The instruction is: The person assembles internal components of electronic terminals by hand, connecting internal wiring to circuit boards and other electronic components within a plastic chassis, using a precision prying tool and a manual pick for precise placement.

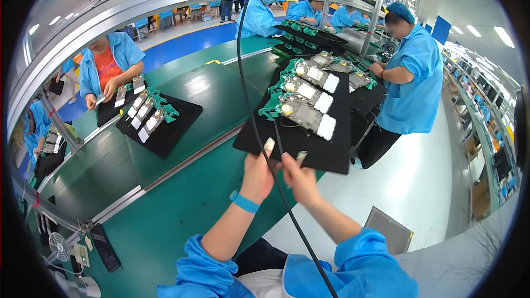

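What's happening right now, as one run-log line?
Left hand: at black board, near edge; right hand: same edge; on board: three circuit boards, green holders; in front: hanging black cable

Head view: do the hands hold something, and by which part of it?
The right hand seems to hold the dark stick by its near end. Whether the left hand grips anything cannot be told.

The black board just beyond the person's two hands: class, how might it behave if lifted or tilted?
The black board is probably fairly stiff, since it looks flat without visible sag. It would likely feel heavier toward its far side, where the three green-clipped circuit assemblies sit. Those might slide if it tilts, as no fastening to it shows.
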`<state>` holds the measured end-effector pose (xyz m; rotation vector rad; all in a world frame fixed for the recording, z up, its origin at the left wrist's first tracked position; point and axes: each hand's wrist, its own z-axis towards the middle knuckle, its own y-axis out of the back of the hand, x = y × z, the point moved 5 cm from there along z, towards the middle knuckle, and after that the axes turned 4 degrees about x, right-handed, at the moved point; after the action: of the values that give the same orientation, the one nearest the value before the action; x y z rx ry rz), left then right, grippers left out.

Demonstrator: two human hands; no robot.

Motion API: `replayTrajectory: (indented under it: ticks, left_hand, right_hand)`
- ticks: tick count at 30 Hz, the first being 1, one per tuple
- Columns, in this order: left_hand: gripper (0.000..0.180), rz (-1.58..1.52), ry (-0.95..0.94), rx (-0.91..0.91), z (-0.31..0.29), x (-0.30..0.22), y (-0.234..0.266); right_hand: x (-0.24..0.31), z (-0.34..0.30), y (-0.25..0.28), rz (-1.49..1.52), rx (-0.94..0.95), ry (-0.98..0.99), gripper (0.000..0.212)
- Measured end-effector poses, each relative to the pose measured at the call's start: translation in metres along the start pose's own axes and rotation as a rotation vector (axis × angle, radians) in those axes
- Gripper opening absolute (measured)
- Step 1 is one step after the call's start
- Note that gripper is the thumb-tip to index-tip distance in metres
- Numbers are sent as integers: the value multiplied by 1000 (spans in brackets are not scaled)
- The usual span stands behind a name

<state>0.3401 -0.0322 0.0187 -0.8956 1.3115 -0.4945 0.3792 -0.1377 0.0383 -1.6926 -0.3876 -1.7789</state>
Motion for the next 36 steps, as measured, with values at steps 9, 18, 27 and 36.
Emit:
replayTrajectory:
  ticks: [9,18,27,36]
  left_hand:
    - [51,181,-166,-219,-106,-75,126]
    - [43,883,329,-912,-253,-145,172]
    - [26,1015,-246,-686,-265,-98,133]
    - [24,425,-171,-723,-243,-87,142]
  right_hand:
    - [-124,-121,-87,-370,774,-252,32]
    - [-56,-135,-138,-394,1213,48,20]
    - [-75,-64,-142,-1010,514,607,21]
    - [-106,-53,-159,-547,593,-73,31]
